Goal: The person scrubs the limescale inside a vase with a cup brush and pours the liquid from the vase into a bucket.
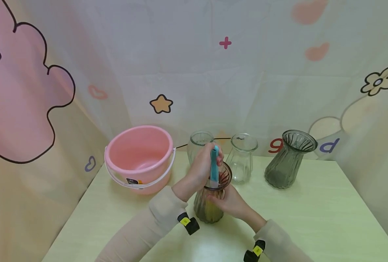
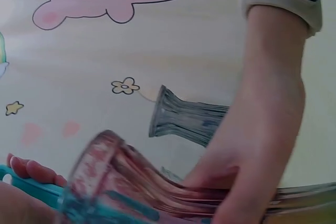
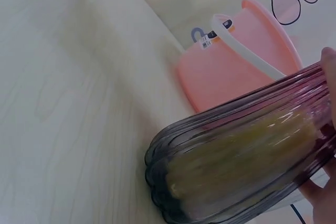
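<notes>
My left hand grips the teal handle of a bottle brush, which points down through the mouth of a ribbed glass vase. Inside the vase, the brush's yellowish head shows through the glass. My right hand holds the vase around its neck, thumb on the near side. The vase leans a little, and its rim looks reddish-purple in the left wrist view. Whether its base touches the table cannot be told.
A pink bucket with a white handle stands at left. Behind my hands are two clear glass vases, one partly hidden and one faceted. A grey ribbed vase stands at right. A patterned curtain hangs behind the table.
</notes>
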The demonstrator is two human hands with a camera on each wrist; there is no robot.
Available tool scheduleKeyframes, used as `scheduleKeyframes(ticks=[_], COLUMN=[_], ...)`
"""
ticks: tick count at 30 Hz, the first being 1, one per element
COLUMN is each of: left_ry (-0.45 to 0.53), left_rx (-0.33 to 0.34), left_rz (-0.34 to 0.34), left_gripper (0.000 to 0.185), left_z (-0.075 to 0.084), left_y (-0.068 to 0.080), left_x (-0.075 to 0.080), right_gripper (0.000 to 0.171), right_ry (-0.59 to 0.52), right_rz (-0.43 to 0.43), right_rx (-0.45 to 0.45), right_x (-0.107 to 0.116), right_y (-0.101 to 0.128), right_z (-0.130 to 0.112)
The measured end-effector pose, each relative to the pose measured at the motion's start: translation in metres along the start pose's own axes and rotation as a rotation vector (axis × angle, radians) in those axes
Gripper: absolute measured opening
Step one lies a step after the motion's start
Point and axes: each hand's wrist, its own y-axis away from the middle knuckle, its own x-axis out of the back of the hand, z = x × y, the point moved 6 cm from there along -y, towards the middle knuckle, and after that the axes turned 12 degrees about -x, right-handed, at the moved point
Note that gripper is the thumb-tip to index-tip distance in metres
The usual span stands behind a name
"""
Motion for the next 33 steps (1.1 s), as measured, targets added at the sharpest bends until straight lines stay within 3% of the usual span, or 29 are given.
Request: scheduleKeyframes(ticks=[6,10,15,18,23,28,31,33], left_ry=[0.047,0.078,0.084,0.088,0.085,0.069,0.054,0.033], left_rx=[-0.039,-0.077,-0.145,-0.155,-0.169,-0.195,-0.17,-0.124], left_rz=[0.01,-0.021,-0.051,-0.049,-0.06,-0.055,-0.046,-0.036], left_gripper=[0.032,0.033,0.033,0.032,0.032,0.033,0.032,0.032], left_z=[0.026,0.05,0.076,0.084,0.087,0.083,0.068,0.052], left_y=[-0.005,-0.008,-0.012,-0.014,-0.014,-0.012,-0.011,-0.009], left_x=[-0.004,-0.007,-0.009,-0.009,-0.012,-0.013,-0.014,-0.014], right_gripper=[0.061,0.065,0.071,0.072,0.077,0.079,0.074,0.07], right_ry=[-0.047,-0.099,-0.093,-0.079,-0.08,-0.069,-0.066,-0.057], right_rz=[0.043,0.076,0.136,0.165,0.215,0.231,0.234,0.24], right_rx=[0.042,0.044,-0.033,-0.093,-0.129,-0.137,-0.112,-0.064], right_x=[-0.002,0.001,0.004,0.003,0.002,-0.002,-0.002,0.0], right_y=[-0.006,-0.004,0.003,0.007,0.008,0.0,-0.002,0.002], right_z=[0.011,0.001,-0.018,-0.023,-0.02,0.003,0.008,-0.001])
